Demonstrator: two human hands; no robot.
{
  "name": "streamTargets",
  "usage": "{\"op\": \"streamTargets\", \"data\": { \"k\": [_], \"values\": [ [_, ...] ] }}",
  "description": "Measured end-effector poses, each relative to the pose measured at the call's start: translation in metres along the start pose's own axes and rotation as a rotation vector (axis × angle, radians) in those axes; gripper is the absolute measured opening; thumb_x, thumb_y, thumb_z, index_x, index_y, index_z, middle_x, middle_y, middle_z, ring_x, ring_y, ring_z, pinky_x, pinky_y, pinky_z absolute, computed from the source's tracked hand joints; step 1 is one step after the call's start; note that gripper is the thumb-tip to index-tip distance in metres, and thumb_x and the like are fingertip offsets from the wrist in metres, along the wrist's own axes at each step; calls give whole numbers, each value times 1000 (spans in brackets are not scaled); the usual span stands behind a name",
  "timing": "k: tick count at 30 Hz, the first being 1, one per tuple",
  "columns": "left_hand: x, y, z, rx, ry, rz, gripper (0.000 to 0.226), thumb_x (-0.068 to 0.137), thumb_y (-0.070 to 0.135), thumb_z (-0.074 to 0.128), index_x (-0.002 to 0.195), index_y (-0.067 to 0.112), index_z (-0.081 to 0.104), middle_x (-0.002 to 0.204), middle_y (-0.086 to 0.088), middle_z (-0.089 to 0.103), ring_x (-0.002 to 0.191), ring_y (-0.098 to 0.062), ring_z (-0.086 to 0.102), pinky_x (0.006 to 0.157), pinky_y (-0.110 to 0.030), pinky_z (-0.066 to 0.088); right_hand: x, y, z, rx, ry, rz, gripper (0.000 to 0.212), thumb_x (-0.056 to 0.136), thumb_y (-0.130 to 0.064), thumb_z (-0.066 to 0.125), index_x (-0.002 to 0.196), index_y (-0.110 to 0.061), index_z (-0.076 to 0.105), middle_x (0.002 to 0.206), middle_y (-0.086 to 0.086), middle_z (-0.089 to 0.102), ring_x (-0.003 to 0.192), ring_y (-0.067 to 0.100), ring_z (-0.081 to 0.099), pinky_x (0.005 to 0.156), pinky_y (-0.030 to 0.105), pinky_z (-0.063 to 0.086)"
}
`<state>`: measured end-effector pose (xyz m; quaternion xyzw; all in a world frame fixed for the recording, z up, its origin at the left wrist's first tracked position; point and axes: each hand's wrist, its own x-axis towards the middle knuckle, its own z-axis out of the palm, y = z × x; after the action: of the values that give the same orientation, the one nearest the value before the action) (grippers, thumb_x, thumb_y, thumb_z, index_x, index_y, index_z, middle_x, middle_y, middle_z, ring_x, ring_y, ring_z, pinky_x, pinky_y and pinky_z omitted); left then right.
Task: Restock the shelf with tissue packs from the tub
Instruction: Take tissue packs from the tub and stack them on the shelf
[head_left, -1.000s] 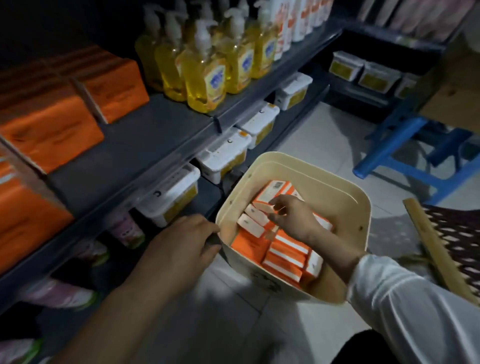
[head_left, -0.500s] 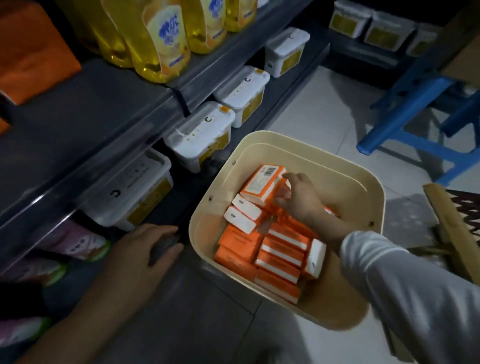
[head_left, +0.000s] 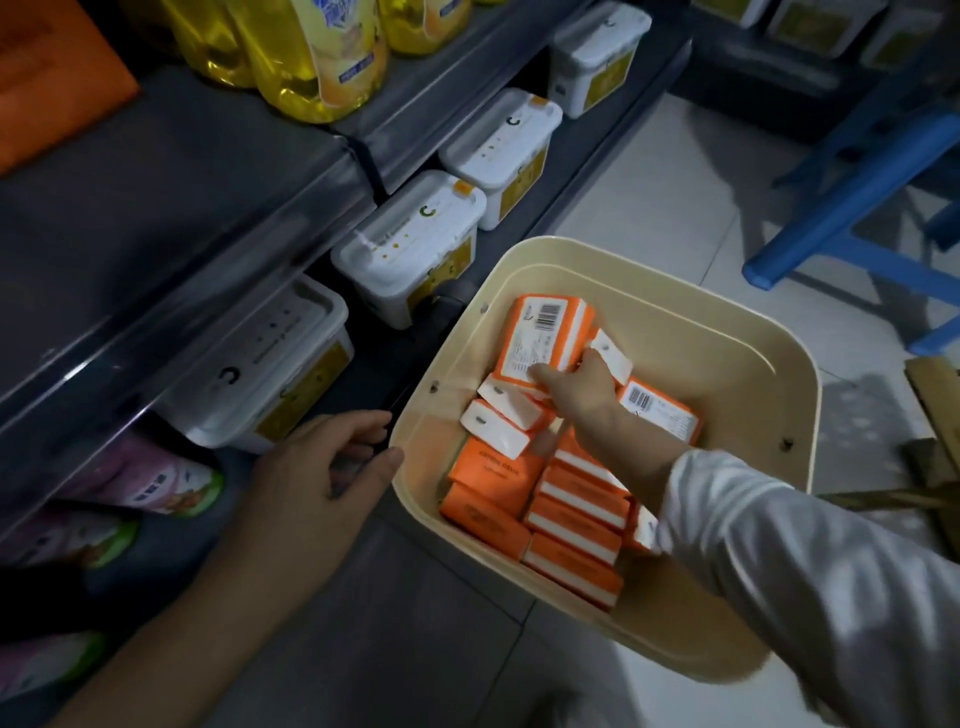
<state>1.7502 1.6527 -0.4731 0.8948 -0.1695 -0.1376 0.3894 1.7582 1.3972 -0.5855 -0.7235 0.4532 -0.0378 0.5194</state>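
1. The right hand (head_left: 574, 387), in a white sleeve (head_left: 810, 561), reaches down into the cream square plastic tub (head_left: 779, 374) and closes its fingers on an orange-and-white tissue pack (head_left: 545, 332), barcode side up, tilted above the others.
2. Below and around that hand, more orange tissue packs (head_left: 566, 525) lie packed in the tub, some flat, some on edge.
3. The left hand (head_left: 322, 478) rests palm down with fingers loosely spread just outside the tub's near-left corner; thumb close to the rim, contact unclear.
4. Beyond the left hand stands the dark grey metal shelf (head_left: 171, 208), with white lidded plastic boxes (head_left: 415, 244) on the lower level and yellow liquid bottles (head_left: 322, 57) above.
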Motion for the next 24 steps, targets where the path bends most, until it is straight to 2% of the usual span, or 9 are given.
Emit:
{"op": "streamTargets", "data": {
  "k": [4,8,10,13,15,16,18,20,24],
  "values": [
    [5,16,2,-255,-116,-125,43,75,43,62,117,36,54,105,18,64,94,12,57,73,-6,45,-56,-18,-25,-45,13,-436,31,78,-18,70,98,-16,47,92,0,58,82,13,56,69,22,44],
    [9,39,-1,-824,-145,-409,52,66,58,51,108,28,60,101,4,72,89,-7,69,75,-30,53,-98,-27,-40,-321,-58,-1125,43,72,-14,62,111,-18,46,103,5,48,92,19,47,73,27,40],
    [11,43,-3,-951,-127,-515,52,71,61,48,106,25,61,96,0,74,88,-14,71,73,-35,53,-102,-27,-40,-489,-66,-1286,52,72,-12,64,119,-17,43,110,3,41,97,24,45,67,36,48],
    [8,38,-2,-848,-64,-557,31,83,32,61,111,19,60,102,-5,72,91,-19,69,71,-34,53,-101,-24,-35,-540,-84,-1362,54,77,-5,65,125,-18,43,114,4,43,100,26,46,68,39,51],
    [8,32,-1,-798,22,-535,28,84,15,64,110,22,59,103,-1,69,90,-16,68,67,-32,53,-94,-15,-32,-570,-137,-1282,63,77,-4,63,134,-19,39,123,8,45,110,25,44,81,38,49],
    [8,30,-2,-790,70,-508,31,84,11,64,112,22,57,103,1,69,90,-15,68,66,-30,53,-88,-9,-30,-561,-171,-1151,71,75,-4,65,139,-19,36,129,9,43,117,24,40,89,38,47],
    [10,28,-6,-781,145,-430,35,85,8,63,117,22,56,103,5,70,91,-12,69,65,-27,54,-66,8,-26,-496,-243,-766,85,75,-8,71,146,-14,25,141,12,35,131,24,30,107,38,35],
    [11,24,-10,-779,208,-381,41,86,7,62,124,19,53,107,4,70,96,-12,68,64,-24,57,-41,24,-25,-485,-286,-440,91,76,-20,75,147,-12,19,148,13,29,138,26,25,114,34,23],
    [13,13,-16,-755,248,-338,45,87,8,63,129,17,49,113,1,68,99,-13,67,66,-23,57,-14,41,-22,-596,-290,-331,87,75,-27,75,145,-13,26,146,15,33,135,29,30,111,35,25]
  ]
}}
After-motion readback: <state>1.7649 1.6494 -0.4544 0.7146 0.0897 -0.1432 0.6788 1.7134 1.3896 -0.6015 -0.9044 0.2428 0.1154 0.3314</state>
